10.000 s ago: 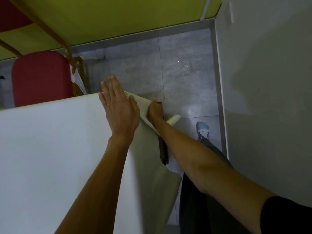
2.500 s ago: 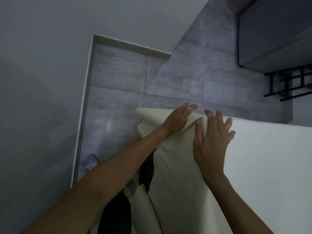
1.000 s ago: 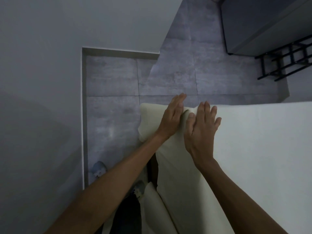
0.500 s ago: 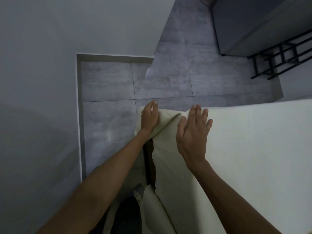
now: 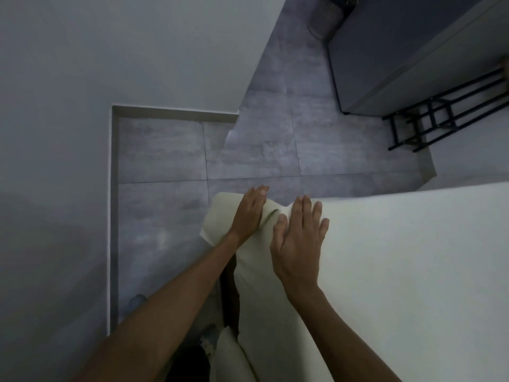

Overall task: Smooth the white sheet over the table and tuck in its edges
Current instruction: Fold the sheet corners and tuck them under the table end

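**Corner of the sheet, head view**

Shows a smooth white fabric sheet (image 5: 399, 271) draped over the table, which is hidden beneath the cloth, covering the top and hanging down the near side. Places the left hand (image 5: 249, 213) palm-down on a loose cream corner flap (image 5: 220, 216) that juts past the table corner above the grey tiled floor (image 5: 165, 161); grip slack, fingers straight and together, nothing clasped. Sets the right hand (image 5: 298, 241) just beside it, flat on the sheet at the corner; grip likewise flat-palmed, fingers slightly spread, pressing the cloth, holding nothing. Leaves a raised crease (image 5: 276, 212) between the two hands. Beyond the table: pale grey wall (image 5: 82, 64) at left, black metal rack (image 5: 440, 119) and dark grey cabinet (image 5: 399, 51) at upper right.
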A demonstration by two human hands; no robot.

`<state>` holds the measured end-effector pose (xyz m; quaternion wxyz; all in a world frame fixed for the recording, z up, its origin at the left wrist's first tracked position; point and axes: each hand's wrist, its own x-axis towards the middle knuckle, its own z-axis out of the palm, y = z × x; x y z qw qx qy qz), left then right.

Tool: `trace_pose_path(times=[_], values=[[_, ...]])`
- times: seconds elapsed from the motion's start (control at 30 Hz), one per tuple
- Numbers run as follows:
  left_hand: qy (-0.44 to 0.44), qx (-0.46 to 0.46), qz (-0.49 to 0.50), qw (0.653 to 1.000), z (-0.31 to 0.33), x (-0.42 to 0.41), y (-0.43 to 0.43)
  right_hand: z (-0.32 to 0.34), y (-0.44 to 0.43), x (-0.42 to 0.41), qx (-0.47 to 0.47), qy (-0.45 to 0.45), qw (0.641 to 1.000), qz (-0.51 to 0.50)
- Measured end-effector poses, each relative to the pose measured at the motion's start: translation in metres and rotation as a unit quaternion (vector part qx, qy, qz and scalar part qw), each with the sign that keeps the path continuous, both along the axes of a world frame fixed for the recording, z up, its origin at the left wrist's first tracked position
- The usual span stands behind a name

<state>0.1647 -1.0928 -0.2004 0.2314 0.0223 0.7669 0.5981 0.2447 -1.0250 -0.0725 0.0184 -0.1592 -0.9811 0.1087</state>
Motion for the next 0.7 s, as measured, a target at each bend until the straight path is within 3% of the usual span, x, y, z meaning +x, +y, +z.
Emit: trace_pose_path(times=[0.1,0.27,0.43,0.53,0.7], values=[[-0.063,-0.013,-0.003,0.998,-0.004,-0.010,-0.011,0.001,-0.001,0.000,-0.005,0.001,1.000,0.001],[-0.086,-0.026,-0.003,0.996,-0.017,-0.015,-0.025,0.003,-0.001,-0.001,-0.006,0.001,1.000,-0.001],[-0.019,0.075,0.053,0.996,0.019,-0.010,-0.020,0.003,-0.001,-0.001,-0.007,-0.005,1.000,0.000],[0.044,0.057,0.007,0.997,0.019,0.003,-0.009,0.003,-0.001,-0.001,-0.001,-0.004,1.000,-0.002],[0.015,0.049,0.006,0.999,0.010,0.010,-0.005,0.004,-0.002,-0.002,0.001,-0.010,1.000,0.001]])
